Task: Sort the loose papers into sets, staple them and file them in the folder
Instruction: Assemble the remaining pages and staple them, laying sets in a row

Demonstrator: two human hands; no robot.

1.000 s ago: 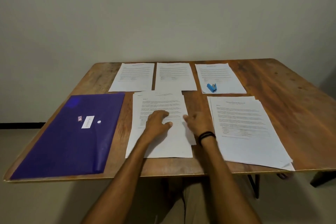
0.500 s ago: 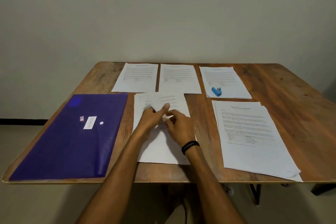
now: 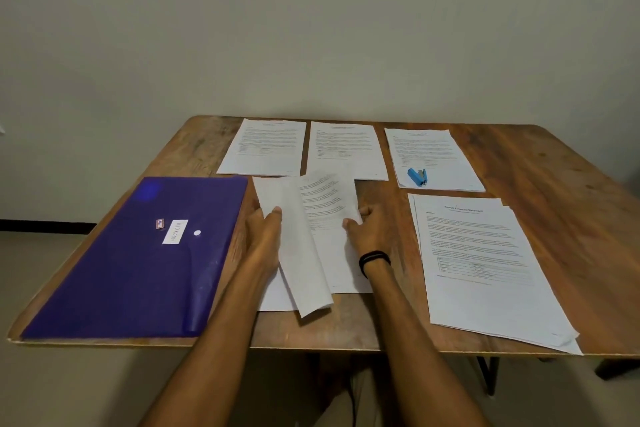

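At a wooden worktop, a person's left hand peels the top sheet off the middle pile, its grip closed on the sheet's left edge with the thumb on top, so that the page curls up and shows its blank underside. The right hand, a dark band at the wrist, lies flat with fingers spread on the printed page beneath, apparently to pin the pile down while the sheet comes away; it grips nothing. Three single printed pages sit side by side along the far edge, seemingly the starts of separate sets, and a small blue stapler rests on the rightmost of them, within reach for the stapling not yet begun. A thicker, slightly fanned stack headed with a title lies to the right, near the front edge. The purple folder, shut and labelled, lies flat at the left, just beside the working pile.
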